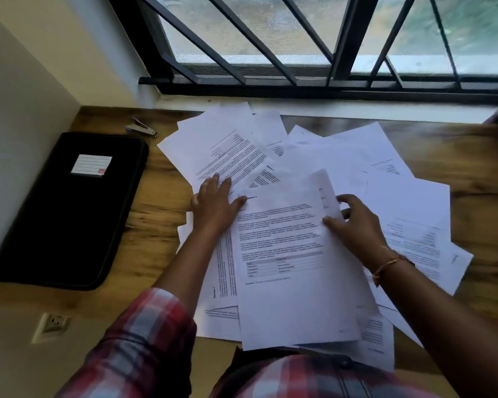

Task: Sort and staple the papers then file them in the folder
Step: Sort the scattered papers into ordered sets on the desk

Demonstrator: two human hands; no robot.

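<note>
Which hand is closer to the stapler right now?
Left. The left hand presses flat on the papers, right of the stapler and nearer the person; the right hand grips the top sheet, much farther right.

Head-worn camera looks steeply down, close over the wooden desk (156,225).

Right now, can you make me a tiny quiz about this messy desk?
1. True or false: the black folder is shut.
2. Which of the hands pinches the top sheet? A left, B right.
3. Fill in: the stapler lies on the ____.
Key: 1 true. 2 B: the right hand pinches its edge, while the left hand rests flat on the papers. 3 desk.
</note>
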